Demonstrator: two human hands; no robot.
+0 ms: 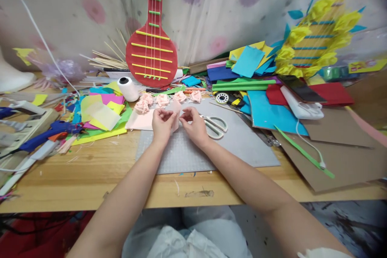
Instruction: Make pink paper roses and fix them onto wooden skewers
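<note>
two of our hands meet over one small pale pink piece of paper (176,113), which stands just above the grey cutting mat (229,145) near the middle of the wooden table (90,177). our left hand (162,123) pinches the piece's left edge, fingers curled closed on it, and our right hand (193,125) pinches the right edge the same way, fingertips bent in against the paper. under the left hand lies a larger pink sheet (140,121), flat on the table. just beside the right hand, touching the mat, lie scissors (215,125) with pale handles. behind the hands sits a row of four pink paper roses (163,100), close together. left of the roses stands a white spool of thread (128,88), upright. farther left, a blue glue gun (48,133) rests beside yellow and green sheets (99,117). at the back a red paper guitar (152,40) leans against the curtain, and to the right a heap of coloured paper (250,68) lies near a yellow flowered guitar (320,36).
</note>
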